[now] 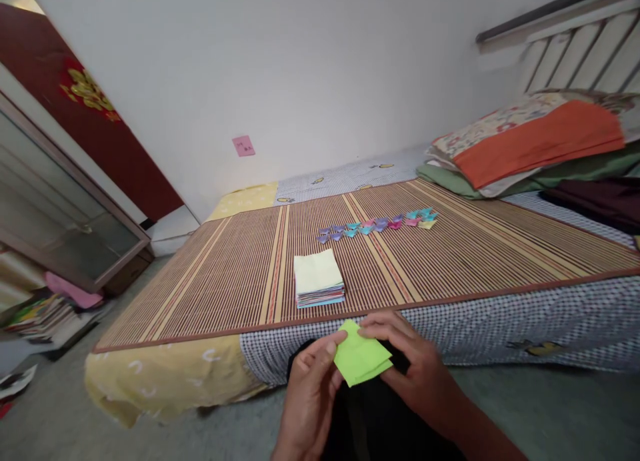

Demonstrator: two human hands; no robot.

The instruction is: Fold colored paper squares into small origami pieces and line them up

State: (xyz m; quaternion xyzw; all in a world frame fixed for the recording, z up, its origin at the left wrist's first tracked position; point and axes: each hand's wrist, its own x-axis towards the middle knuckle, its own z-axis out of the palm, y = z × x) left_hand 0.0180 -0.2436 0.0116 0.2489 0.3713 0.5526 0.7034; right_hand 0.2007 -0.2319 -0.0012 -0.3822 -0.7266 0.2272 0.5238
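A lime-green sheet of paper [361,358], folded into layers, is held up between my two hands above my dark-clothed lap. My left hand [311,381] pinches its left edge with thumb and fingers. At the upper right, the fingers of my right hand [407,354] grip the same paper, partly behind it. Just beyond my hands, a square stack of coloured paper [319,274] with a pale cream sheet on top lies on the striped mat. Farther back, several small folded paper pieces [381,225] in purple, blue, pink and yellow are lined up in two rows.
The striped woven mat [225,274] covers a bed whose checked sheet [500,324] hangs over the near edge. Folded bedding [540,144] is piled at the right. A pink note [243,146] is stuck on the wall. Books [43,317] lie at the far left.
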